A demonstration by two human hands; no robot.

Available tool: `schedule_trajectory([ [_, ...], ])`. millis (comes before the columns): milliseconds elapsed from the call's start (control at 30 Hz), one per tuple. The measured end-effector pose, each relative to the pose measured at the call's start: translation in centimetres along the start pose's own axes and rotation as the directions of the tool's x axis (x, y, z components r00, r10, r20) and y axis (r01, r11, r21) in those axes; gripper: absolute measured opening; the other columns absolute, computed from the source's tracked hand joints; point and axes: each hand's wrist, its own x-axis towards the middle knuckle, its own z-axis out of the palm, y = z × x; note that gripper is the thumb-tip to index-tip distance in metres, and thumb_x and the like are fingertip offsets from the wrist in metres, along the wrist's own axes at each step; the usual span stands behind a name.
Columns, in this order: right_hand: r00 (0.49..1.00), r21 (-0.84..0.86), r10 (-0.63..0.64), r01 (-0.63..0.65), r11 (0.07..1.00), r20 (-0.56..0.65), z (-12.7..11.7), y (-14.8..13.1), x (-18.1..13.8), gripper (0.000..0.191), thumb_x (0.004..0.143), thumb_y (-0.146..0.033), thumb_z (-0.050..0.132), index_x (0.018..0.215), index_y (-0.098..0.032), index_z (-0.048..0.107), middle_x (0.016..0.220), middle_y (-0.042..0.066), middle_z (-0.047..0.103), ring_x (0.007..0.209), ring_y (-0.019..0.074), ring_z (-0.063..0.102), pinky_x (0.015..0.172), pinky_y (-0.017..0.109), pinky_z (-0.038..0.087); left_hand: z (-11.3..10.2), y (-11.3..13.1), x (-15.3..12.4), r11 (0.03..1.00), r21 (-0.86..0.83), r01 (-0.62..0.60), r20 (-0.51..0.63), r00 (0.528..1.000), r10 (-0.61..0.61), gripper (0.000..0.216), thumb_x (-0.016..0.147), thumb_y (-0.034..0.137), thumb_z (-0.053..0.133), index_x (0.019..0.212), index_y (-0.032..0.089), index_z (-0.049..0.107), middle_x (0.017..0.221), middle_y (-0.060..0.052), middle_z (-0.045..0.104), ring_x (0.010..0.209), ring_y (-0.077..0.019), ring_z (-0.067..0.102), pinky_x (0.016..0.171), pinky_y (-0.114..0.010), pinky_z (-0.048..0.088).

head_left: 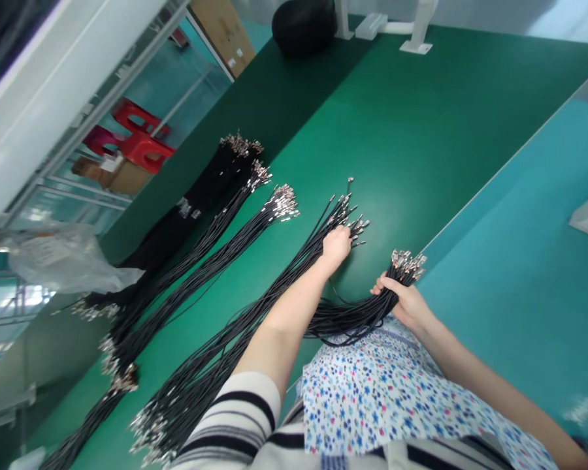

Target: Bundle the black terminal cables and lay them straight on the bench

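My right hand (408, 301) is wrapped round a bundle of black cables (353, 316), just below its metal-tipped ends (408, 264). That bundle sags over my lap and the table edge. My left hand (337, 245) is closed over the tipped end of a second bundle of black cables (269, 297), which lies loose and fanned out on the green table (382, 143). Its fingertips are hidden, so how many cables it grips does not show. One cable end (350, 179) sticks out beyond the others.
Further left on the table lie more bundles of black cables (210, 261), some overlapping. A clear plastic bag (68, 258) rests at the far side. Beyond are red stools (147, 150) and a cardboard box (127, 176). A round black object (304, 26) stands at the back.
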Motion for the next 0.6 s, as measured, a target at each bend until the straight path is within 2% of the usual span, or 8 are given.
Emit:
schedule_trajectory([
  [100, 1.000, 0.004, -0.006, 0.006, 1.000, -0.013, 0.2, -0.1, 0.1, 0.015, 0.062, -0.021, 0.072, 0.070, -0.017, 0.059, 0.058, -0.002, 0.054, 0.055, 0.0104, 0.052, 0.062, 0.028, 0.047, -0.5, -0.1, 0.1, 0.999, -0.038, 0.003, -0.027, 1.000, -0.004, 0.011, 0.080, 0.020, 0.048, 0.087, 0.017, 0.056, 0.097, -0.008, 0.057, 0.093, -0.0193, 0.052, 0.076, -0.029, 0.041],
  [200, 1.000, 0.011, -0.009, 0.010, 1.000, -0.030, 0.4, -0.2, 0.1, 0.015, 0.061, -0.020, 0.071, 0.070, -0.017, 0.059, 0.057, -0.003, 0.054, 0.054, 0.0104, 0.052, 0.062, 0.028, 0.048, -1.8, 0.5, -1.4, 0.985, -0.172, -0.022, -0.084, 0.996, 0.008, 0.008, 0.076, 0.017, 0.049, 0.080, 0.015, 0.056, 0.086, -0.007, 0.058, 0.085, -0.0179, 0.052, 0.075, -0.028, 0.041],
  [267, 0.998, 0.009, -0.014, 0.015, 1.000, -0.061, 0.5, -0.1, 0.0, 0.015, 0.060, -0.019, 0.071, 0.070, -0.017, 0.060, 0.059, -0.002, 0.056, 0.056, 0.0112, 0.054, 0.062, 0.027, 0.048, -2.9, 1.6, -3.5, 0.939, -0.325, -0.112, -0.103, 0.991, 0.083, 0.007, 0.074, 0.017, 0.049, 0.078, 0.015, 0.055, 0.077, -0.004, 0.058, 0.075, -0.0144, 0.052, 0.070, -0.025, 0.041],
  [333, 0.995, 0.008, -0.043, 0.044, 0.999, -0.092, 0.6, 0.0, -0.1, 0.016, 0.057, -0.017, 0.071, 0.070, -0.017, 0.061, 0.065, -0.001, 0.060, 0.062, 0.0129, 0.057, 0.064, 0.027, 0.049, -3.8, 3.0, -6.3, 0.858, -0.461, -0.228, -0.079, 0.973, 0.216, 0.005, 0.074, 0.018, 0.050, 0.076, 0.016, 0.054, 0.071, 0.000, 0.057, 0.066, -0.0115, 0.051, 0.065, -0.023, 0.040],
  [400, 0.991, 0.013, -0.086, 0.087, 0.996, -0.099, 0.5, 0.2, -0.2, 0.019, 0.055, -0.015, 0.069, 0.072, -0.018, 0.062, 0.073, 0.000, 0.063, 0.071, 0.0150, 0.059, 0.069, 0.028, 0.049, -4.0, 4.4, -8.8, 0.795, -0.540, -0.277, -0.056, 0.954, 0.295, 0.003, 0.073, 0.019, 0.051, 0.073, 0.017, 0.053, 0.070, 0.001, 0.057, 0.065, -0.0109, 0.051, 0.063, -0.022, 0.041],
  [500, 0.990, 0.015, -0.098, 0.100, 0.995, -0.097, 0.1, 0.4, -0.4, 0.025, 0.054, -0.014, 0.065, 0.078, -0.021, 0.063, 0.077, -0.001, 0.065, 0.080, 0.0175, 0.060, 0.077, 0.030, 0.049, -3.2, 6.0, -11.2, 0.750, -0.618, -0.237, -0.095, 0.969, 0.229, 0.004, 0.075, 0.016, 0.049, 0.074, 0.017, 0.053, 0.082, -0.001, 0.061, 0.071, -0.0112, 0.054, 0.068, -0.023, 0.042],
  [600, 0.995, 0.026, -0.054, 0.056, 0.998, -0.088, -0.5, 0.4, -0.5, 0.026, 0.053, -0.016, 0.064, 0.079, -0.022, 0.063, 0.076, -0.002, 0.066, 0.083, 0.0190, 0.061, 0.080, 0.032, 0.048, -1.8, 6.3, -11.7, 0.685, -0.691, -0.230, -0.147, 0.973, 0.179, 0.005, 0.078, 0.016, 0.048, 0.079, 0.018, 0.053, 0.094, -0.001, 0.062, 0.076, -0.0106, 0.055, 0.070, -0.022, 0.044],
])
